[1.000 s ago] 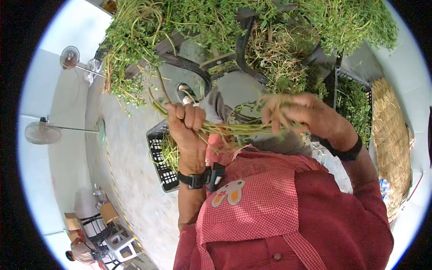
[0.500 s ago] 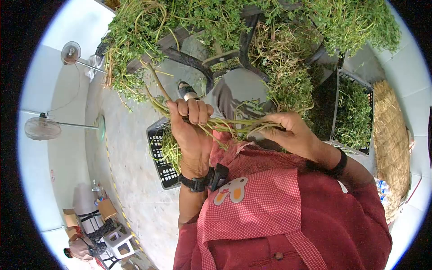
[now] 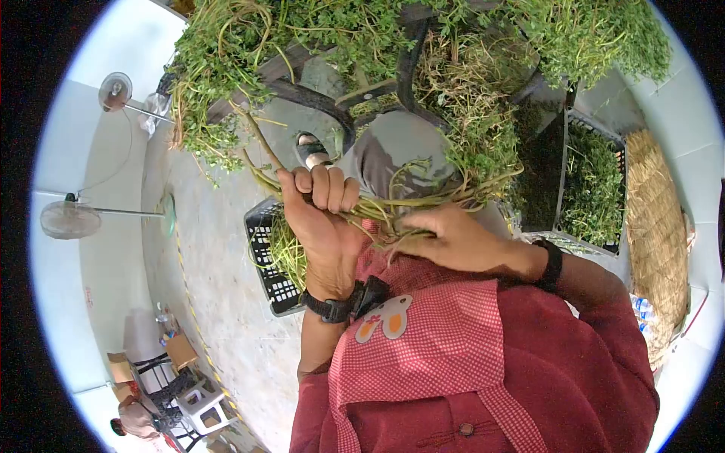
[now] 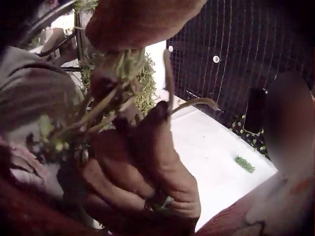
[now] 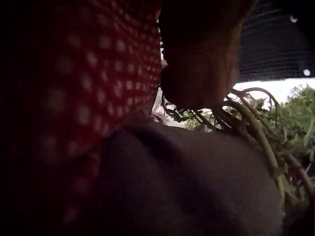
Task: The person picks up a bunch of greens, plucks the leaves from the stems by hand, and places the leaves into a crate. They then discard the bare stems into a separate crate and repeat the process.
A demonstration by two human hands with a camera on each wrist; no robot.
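We see the left hand with its fingers curled tight round a bundle of green stems, held up in front of the chest at the middle of the head view. The stems run from that fist out to the right, and thicker ends stick up and to the left beyond the knuckles. In the left wrist view the same hand wraps the stems from below, with thin stalks poking out above the fingers.

The right hand sits just right of the left, its fingers bent onto the same bundle from the near side, so both hands are close together on the stems. The right wrist view is dark and blurred; it shows only part of that hand above some looping stalks, and we cannot tell the finger hold from it.

Both wrists wear black straps. The person wears a red shirt with a red checked apron.

A black crate with some greens in it stands on the concrete floor just left of the left forearm. A large heap of leafy greens fills the far side. At the right stands another crate of greens, with a straw mat beside it. Two fans stand at the far left.
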